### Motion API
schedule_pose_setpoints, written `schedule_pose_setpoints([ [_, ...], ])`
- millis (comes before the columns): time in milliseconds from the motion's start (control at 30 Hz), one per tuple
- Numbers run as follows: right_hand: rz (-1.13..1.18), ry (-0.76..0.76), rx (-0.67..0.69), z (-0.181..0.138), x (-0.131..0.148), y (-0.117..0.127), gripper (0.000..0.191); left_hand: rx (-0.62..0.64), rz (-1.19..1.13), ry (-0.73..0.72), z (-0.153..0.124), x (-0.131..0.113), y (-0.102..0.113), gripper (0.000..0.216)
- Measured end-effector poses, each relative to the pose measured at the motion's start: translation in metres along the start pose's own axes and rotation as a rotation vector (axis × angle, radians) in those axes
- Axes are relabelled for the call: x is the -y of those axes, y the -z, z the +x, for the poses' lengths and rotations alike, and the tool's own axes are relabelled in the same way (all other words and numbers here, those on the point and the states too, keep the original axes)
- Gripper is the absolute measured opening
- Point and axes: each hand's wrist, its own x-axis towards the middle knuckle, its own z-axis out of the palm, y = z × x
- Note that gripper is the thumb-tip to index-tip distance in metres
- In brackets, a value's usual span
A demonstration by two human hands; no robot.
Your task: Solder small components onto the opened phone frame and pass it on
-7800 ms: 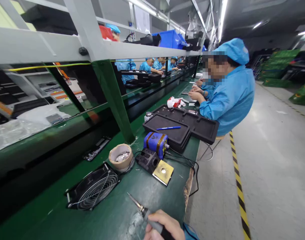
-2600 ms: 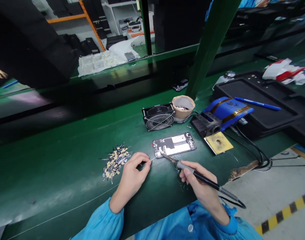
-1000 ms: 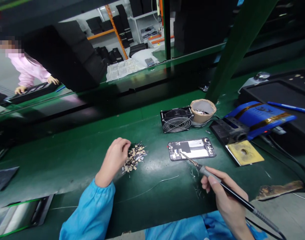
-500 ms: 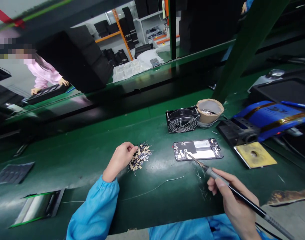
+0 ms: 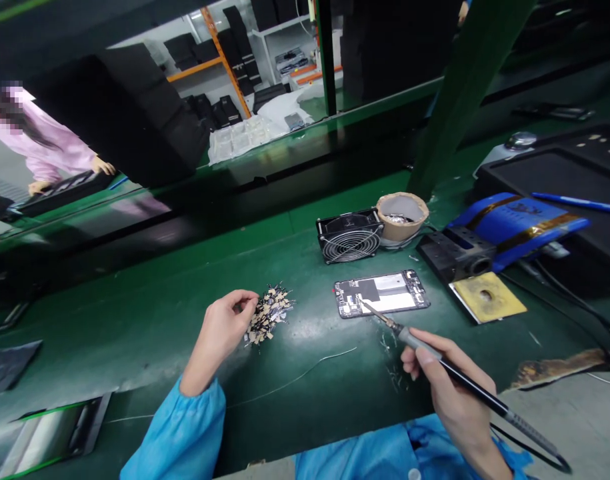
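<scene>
My right hand point(image 5: 449, 387) holds a soldering iron point(image 5: 425, 349) like a pen, its tip resting over the lower left part of an opened phone point(image 5: 381, 293) that lies flat on the green bench point(image 5: 135, 320). My left hand point(image 5: 219, 330) reaches into a small heap of tiny gold and dark parts point(image 5: 267, 312), fingertips pinched together at the heap's left edge; whether a part is between them I cannot tell. A thin solder wire point(image 5: 305, 370) lies loose on the bench between my two hands.
Behind the phone stand a small black fan point(image 5: 349, 237), a tape roll with solder inside point(image 5: 402, 217), a blue soldering station point(image 5: 515, 227) and a yellow sponge pad point(image 5: 487, 297). Black trays point(image 5: 559, 180) sit at right. A person in pink point(image 5: 39, 147) works at far left.
My left hand let go of the solder wire near the phone and moved left to the heap of parts. The iron tip has stayed at the phone.
</scene>
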Motion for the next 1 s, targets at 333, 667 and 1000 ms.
schedule_pose_setpoints([
  [333,-0.134,0.253,0.182,0.006,0.01,-0.024,0.017,0.631,-0.371,-0.235,-0.052,-0.078,-0.07,0.025],
  [667,-0.137,0.263,0.155,-0.002,0.009,-0.043,0.013,0.558,-0.648,-0.243,-0.059,-0.074,-0.102,0.021],
  [1000,-0.248,0.15,0.004,0.006,0.009,-0.023,0.012,0.377,-0.468,-0.393,-0.005,-0.074,-0.105,0.022],
])
